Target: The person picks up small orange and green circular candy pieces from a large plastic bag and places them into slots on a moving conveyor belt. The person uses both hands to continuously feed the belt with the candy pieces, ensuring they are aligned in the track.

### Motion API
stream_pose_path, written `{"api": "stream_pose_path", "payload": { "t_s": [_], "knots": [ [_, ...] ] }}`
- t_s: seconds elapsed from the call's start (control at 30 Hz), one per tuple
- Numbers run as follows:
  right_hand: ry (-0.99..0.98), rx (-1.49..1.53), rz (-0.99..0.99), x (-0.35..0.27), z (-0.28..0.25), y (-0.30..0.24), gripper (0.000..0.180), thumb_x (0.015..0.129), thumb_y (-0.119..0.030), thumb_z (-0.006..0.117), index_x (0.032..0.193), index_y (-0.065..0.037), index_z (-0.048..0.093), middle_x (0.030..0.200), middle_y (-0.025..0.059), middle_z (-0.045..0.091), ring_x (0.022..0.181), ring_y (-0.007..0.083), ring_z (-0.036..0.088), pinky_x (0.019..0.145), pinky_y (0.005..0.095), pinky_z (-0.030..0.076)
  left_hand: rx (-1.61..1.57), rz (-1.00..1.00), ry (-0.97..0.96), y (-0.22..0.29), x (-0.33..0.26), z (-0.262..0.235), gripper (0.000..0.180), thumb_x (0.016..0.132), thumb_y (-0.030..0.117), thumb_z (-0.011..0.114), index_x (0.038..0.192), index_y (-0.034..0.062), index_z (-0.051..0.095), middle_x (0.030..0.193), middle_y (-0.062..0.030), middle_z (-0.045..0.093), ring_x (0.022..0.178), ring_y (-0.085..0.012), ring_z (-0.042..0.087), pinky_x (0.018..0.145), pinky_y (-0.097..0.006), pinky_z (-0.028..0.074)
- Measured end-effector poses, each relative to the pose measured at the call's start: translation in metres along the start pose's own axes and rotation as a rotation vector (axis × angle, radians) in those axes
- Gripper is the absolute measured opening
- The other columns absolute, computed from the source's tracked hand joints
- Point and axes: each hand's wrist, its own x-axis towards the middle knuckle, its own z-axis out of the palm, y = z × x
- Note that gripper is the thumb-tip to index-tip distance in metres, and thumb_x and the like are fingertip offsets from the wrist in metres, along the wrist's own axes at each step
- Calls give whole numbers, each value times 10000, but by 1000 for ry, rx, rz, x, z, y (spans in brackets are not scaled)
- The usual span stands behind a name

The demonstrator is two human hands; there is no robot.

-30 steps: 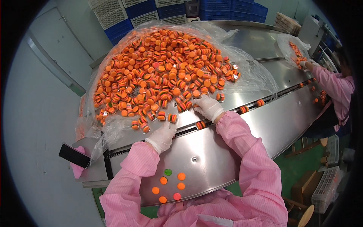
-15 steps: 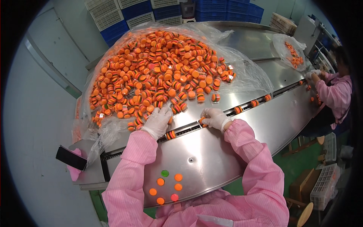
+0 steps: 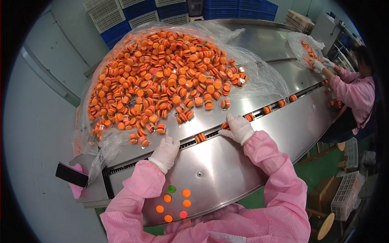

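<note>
My gloved right hand (image 3: 239, 128) pinches a burger-shaped gummy candy (image 3: 225, 126), orange with red and green layers, at the narrow conveyor slot (image 3: 210, 133). Another layered candy (image 3: 200, 138) lies on the slot between my hands. My gloved left hand (image 3: 165, 153) is just on my side of the slot, fingers loosely extended and apart from the thumb, with nothing seen in it. Beyond it spreads a big heap of these candies (image 3: 162, 77) on clear plastic sheeting (image 3: 263, 75). Several more candies sit along the slot to the right, such as one candy (image 3: 267, 109).
Loose orange, green and pink discs (image 3: 186, 193) lie on the steel table (image 3: 227, 170) near me. A phone (image 3: 72, 174) leans on pink cloth at left. At far right a co-worker (image 3: 352, 89) in pink reaches into a clear bag (image 3: 304, 46). Stacked crates (image 3: 174, 10) stand behind.
My left hand has drawn back from the heap toward me. The candy on the slot has shifted right, and my right hand slightly right. The co-worker's hands have moved to the bag.
</note>
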Motion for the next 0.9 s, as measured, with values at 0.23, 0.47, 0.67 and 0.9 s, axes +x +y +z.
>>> {"api": "stream_pose_path", "payload": {
  "t_s": [0.23,0.47,0.67,0.9],
  "knots": [
    [188,45,-202,-8,-17,56,73,728,-49,521,773,-50,463,703,137,546,722,335,541,668,394,438,-246,130,185,-17,29,-4,213,735,67,547,939,23,503,908,-160,480,865,-323,512,753,-393,448],
    [192,-60,-208,-18,-26,66,252,767,-47,514,1011,-55,573,958,171,539,936,333,524,831,381,430,-186,-74,268,-6,85,-6,165,771,105,564,928,64,532,956,-154,490,897,-316,534,740,-394,469],
    [153,67,-253,51,-9,40,283,728,-82,559,1010,-74,542,953,157,546,923,331,536,812,387,445,-388,107,280,-18,75,-7,211,757,62,574,966,76,547,911,-133,450,836,-297,518,724,-350,459],
    [144,227,130,75,2,13,307,740,-55,549,1043,-37,505,916,170,577,852,323,588,743,391,478,-394,-123,-178,-26,34,-5,277,705,46,630,950,72,505,890,-136,477,800,-312,534,718,-375,450]
  ]
}}
